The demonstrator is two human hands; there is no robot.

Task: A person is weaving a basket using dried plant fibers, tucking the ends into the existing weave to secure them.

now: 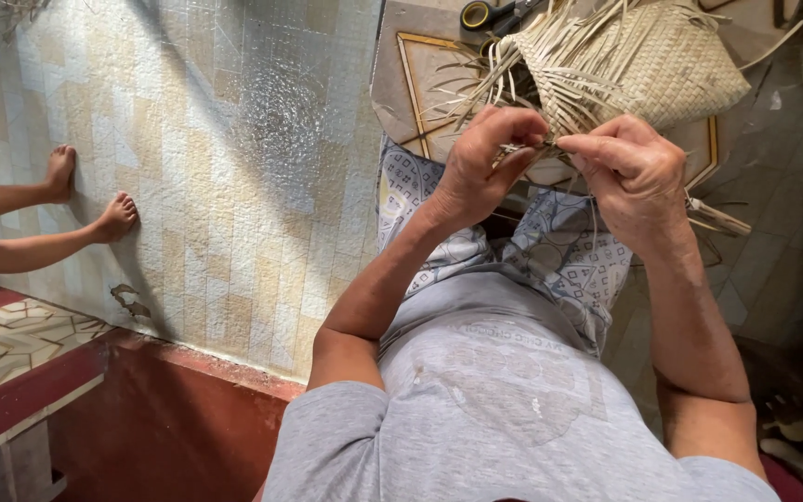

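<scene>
- A half-woven basket (648, 60) of pale dried palm strips is seen at the top of the head view, resting over the person's lap and against a low tiled slab (411, 84).
- The loose strip ends (476, 88) of the basket are left unwoven and are fanned out toward the hands and to the left.
- The left hand (480, 167) is closed, its fingers curled, and a thin strip is pinched between thumb and fingertips at the basket's open edge.
- The right hand (634, 177) is likewise closed, and the same edge of the weave is gripped between its thumb and forefinger.
- The two hands are held just beside each other, their fingertips almost touching where the strip is pinched.
- A roll of tape (476, 14) with a yellow core is seen lying on the slab, beside the basket's upper left.
- A grey shirt (504, 409) and patterned cloth (569, 256) are worn by the person.
- A pale tiled floor (216, 167) is spread to the left, edged by a dark red step (169, 409).
- The bare feet (95, 200) of another person are seen at the left edge, well apart from the work.
</scene>
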